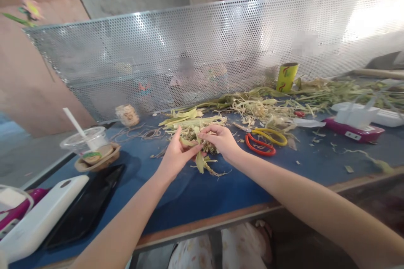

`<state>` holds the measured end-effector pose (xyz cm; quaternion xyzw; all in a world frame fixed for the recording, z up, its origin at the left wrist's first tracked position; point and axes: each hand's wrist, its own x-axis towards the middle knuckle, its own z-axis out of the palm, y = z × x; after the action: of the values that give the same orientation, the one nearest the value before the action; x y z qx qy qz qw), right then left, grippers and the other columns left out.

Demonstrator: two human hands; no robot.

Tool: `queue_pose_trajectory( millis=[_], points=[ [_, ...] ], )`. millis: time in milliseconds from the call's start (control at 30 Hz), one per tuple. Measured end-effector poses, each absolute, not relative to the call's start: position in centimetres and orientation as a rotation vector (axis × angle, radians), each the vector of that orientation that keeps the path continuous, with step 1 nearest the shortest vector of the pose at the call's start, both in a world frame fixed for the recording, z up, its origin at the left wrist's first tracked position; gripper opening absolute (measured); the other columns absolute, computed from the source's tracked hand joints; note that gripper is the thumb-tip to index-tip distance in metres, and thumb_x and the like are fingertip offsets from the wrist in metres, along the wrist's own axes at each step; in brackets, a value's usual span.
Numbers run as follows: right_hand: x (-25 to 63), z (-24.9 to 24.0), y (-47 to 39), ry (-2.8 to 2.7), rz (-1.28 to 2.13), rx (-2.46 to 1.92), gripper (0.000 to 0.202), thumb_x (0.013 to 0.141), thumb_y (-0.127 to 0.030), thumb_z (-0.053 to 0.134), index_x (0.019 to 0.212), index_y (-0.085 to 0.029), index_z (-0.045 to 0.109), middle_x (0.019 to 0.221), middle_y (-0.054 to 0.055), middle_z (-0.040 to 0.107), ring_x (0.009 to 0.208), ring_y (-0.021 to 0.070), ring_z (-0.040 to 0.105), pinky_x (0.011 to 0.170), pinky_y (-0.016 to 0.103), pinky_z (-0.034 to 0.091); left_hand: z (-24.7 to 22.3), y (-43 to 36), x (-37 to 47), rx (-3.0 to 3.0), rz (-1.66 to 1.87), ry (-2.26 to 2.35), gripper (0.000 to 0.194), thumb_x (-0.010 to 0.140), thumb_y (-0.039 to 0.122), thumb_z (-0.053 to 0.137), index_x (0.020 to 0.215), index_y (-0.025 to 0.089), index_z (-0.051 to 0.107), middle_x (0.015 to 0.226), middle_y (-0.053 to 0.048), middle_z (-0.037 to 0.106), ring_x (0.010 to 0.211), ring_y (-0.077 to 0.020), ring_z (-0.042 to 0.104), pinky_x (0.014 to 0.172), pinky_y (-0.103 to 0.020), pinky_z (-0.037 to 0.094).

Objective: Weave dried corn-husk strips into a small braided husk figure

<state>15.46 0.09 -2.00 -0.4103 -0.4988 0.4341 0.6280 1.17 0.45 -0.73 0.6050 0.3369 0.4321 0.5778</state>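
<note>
Leaf strip [199,162] hangs pinched between the fingertips of both hands [181,151], forearms angled inward over the table [195,201].

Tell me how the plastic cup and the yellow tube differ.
The cup is clear; the tube is opaque yellow with red marks. A white straw sticks out of the cup, none out of the tube. The cup looks wider, the tube narrower. Both have round rims.

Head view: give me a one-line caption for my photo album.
Left hand and right hand pinch a leaf strip above a blue table, scissors nearby.
</note>
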Motion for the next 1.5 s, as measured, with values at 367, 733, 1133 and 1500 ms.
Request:
queue_pose_trajectory(
  millis=[367, 733, 1133, 1500],
  points=[
    [17.7, -1.9, -0.9, -2.083, -0.125, -0.664, 0.033, 0.077, -0.005, 0.045, 0.104, -0.022, 0.053, 0.108, 0.008, 0.036, 0.071, 0.0102, 0.045, 0.065, 0.03, 0.048, -0.1, 0.4, 0.6, 1.086, 0.937, 0.73, 0.04, 0.071, 0.004, 0.067, 0.108, 0.008, 0.053, 0.077, -0.005, 0.07, 0.061, -0.0114, 0.066, 0.058, -0.021, 0.054],
    [17.5, -2.1, -1.5, -2.112, -0.437, -0.69, 0.019, 0.08, -0.017, 0.058, 0.094, -0.028, 0.067, 0.103, 0.005, 0.035, 0.076, 0.0118, 0.045, 0.063, 0.028, 0.047, 0.7, 0.1, 0.0, 1.047, 1.025, 0.753, 0.084, 0.067, 0.0, 0.069, 0.137, 0.003, 0.023, 0.069, -0.006, 0.071, 0.057, -0.012, 0.064, 0.049, -0.017, 0.05],
    [15.4, -2.1, -1.2, -1.407, 0.788, -0.733, 0.013, 0.074, -0.03, 0.066, 0.076, -0.019, 0.058, 0.06, -0.004, 0.05, 0.046, 0.006, 0.042, 0.04, 0.02, 0.033, 1.0, -0.9, -0.2, 1.483, 1.332, 0.722, 0.12, 0.065, 0.013, 0.076, 0.142, 0.028, -0.016, 0.075, -0.001, 0.071, 0.065, -0.0174, 0.066, 0.051, -0.021, 0.048],
    [15.2, -2.4, -0.7, -1.225, 0.957, -0.836, 0.04, 0.067, -0.033, 0.071, 0.068, -0.022, 0.033, 0.045, -0.013, 0.039, 0.033, 0.0029, 0.033, 0.035, 0.017, 0.026, 0.4, -0.8, 0.3, 1.483, 1.354, 0.75, 0.118, 0.063, 0.013, 0.076, 0.144, 0.029, -0.008, 0.086, -0.004, 0.072, 0.065, -0.015, 0.065, 0.05, -0.019, 0.048]
  ],
)
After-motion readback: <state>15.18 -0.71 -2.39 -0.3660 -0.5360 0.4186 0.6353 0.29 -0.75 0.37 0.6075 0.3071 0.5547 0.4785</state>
